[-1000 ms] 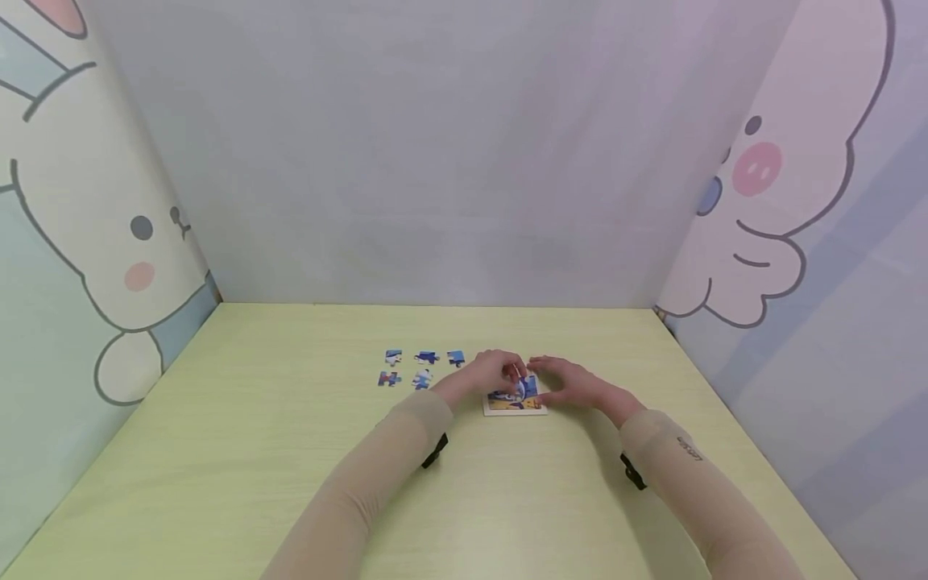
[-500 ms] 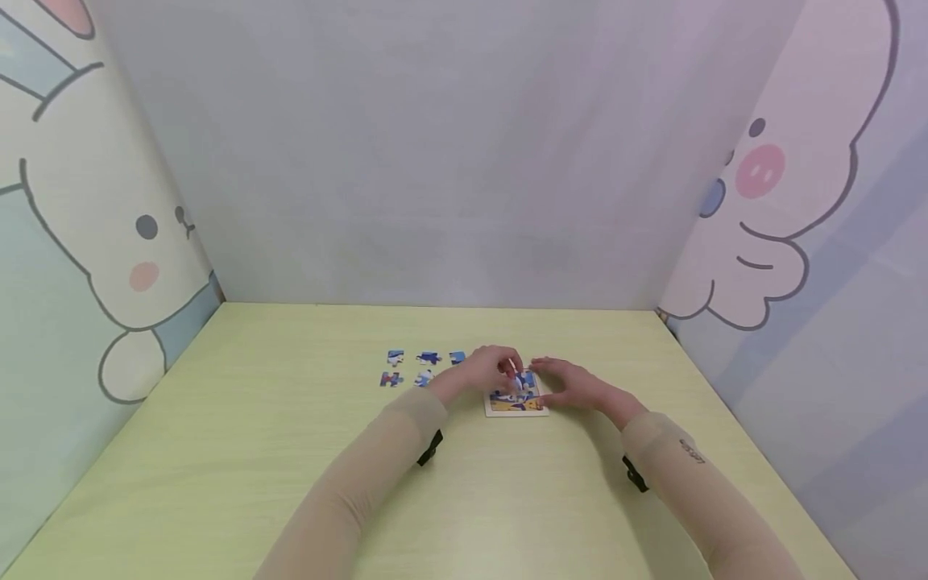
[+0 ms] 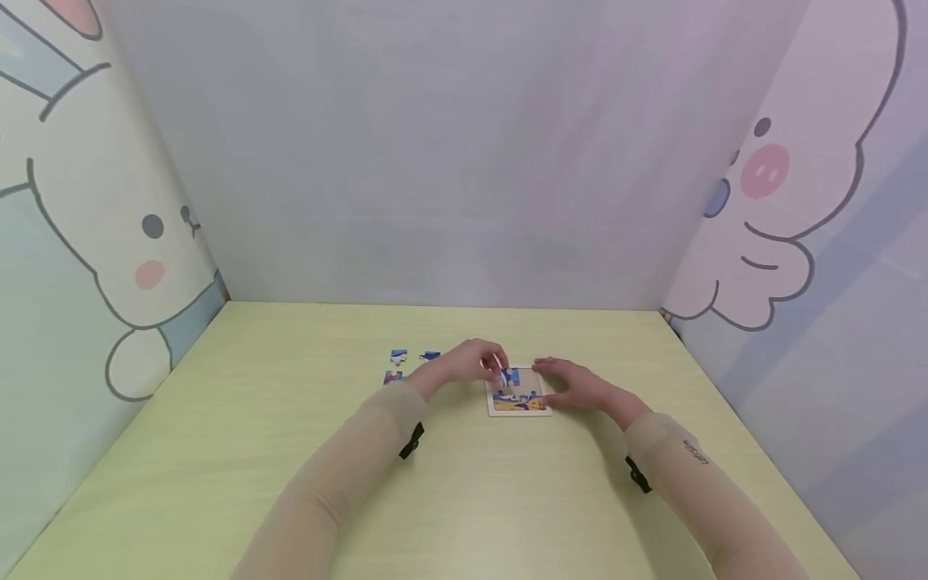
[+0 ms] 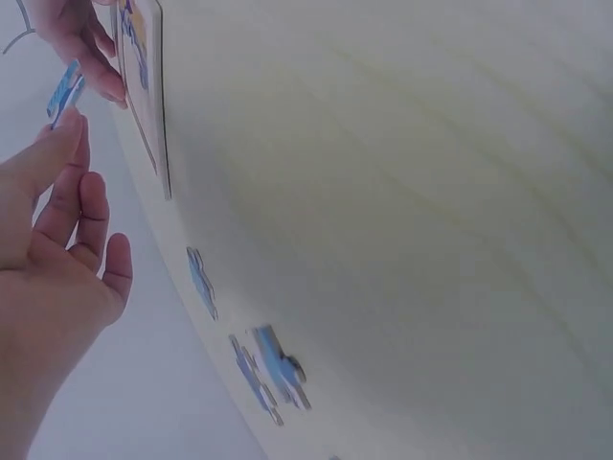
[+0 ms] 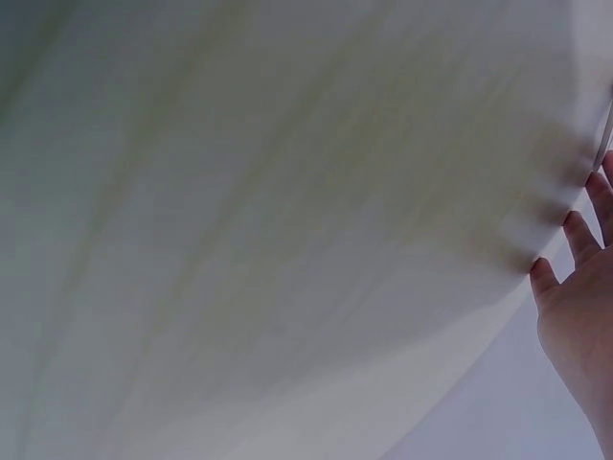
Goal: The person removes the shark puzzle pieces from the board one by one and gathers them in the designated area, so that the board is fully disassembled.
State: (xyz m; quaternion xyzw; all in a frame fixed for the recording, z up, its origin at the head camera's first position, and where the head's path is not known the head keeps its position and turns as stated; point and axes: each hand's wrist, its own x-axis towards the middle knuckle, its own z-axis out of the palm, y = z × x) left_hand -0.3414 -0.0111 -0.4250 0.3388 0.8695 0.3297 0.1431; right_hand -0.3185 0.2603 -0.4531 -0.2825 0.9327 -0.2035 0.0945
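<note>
Since one second ago, my left hand (image 3: 467,366) has lifted a blue puzzle piece (image 3: 503,377) off the puzzle board (image 3: 519,400) and drawn back a little to the left; my right hand (image 3: 576,384) has stayed at the board's right edge. The table (image 3: 290,483) is pale yellow-green wood, closed in by walls with a cartoon rabbit (image 3: 109,242) on the left and a pink-cheeked figure (image 3: 783,201) on the right. The board is small, white-framed, with a blue and yellow picture. My left fingers pinch the piece above the board's left side. My right fingers lie relaxed and straight, touching the board. Loose pieces (image 3: 406,364) lie left of my hand.
</note>
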